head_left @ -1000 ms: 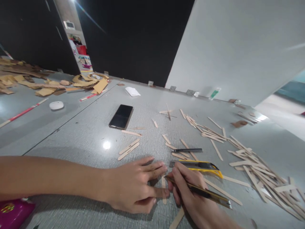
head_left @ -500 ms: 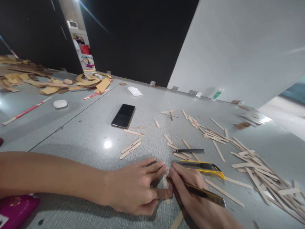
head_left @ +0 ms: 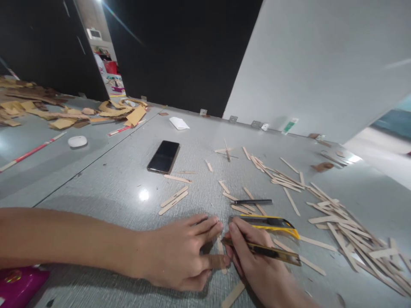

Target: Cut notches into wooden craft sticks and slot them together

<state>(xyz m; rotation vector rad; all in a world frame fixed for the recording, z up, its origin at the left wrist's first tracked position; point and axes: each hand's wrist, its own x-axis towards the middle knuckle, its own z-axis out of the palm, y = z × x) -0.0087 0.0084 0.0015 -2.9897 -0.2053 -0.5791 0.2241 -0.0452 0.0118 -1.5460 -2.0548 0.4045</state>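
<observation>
My left hand [head_left: 188, 250] lies palm down on the table, fingers stretched out and apart. Its fingertips and thumb press on a wooden craft stick [head_left: 220, 244] that lies flat, pointing away from me. From the right, my right hand [head_left: 253, 256] is closed like a pen grip around a slim, brownish cutter knife [head_left: 276, 253]. The knife's front end is at the stick, close to the left thumb; its blade tip is too small to make out. Just beyond my right hand rests a yellow-and-black utility knife [head_left: 276, 223], and past it a dark pen [head_left: 253, 201].
A pile of craft sticks [head_left: 349, 231] spreads along the right. Cut sticks [head_left: 173, 201] lie left of centre near a phone [head_left: 163, 156]. Cardboard scraps [head_left: 122, 110], a white case [head_left: 77, 141] and a magenta packet [head_left: 22, 284] are on the left. Upright panels [head_left: 183, 55] stand behind.
The view has shifted slightly. Both hands keep nearly the same place on the stick, and the cutter knife's rear end sits a little higher in view.
</observation>
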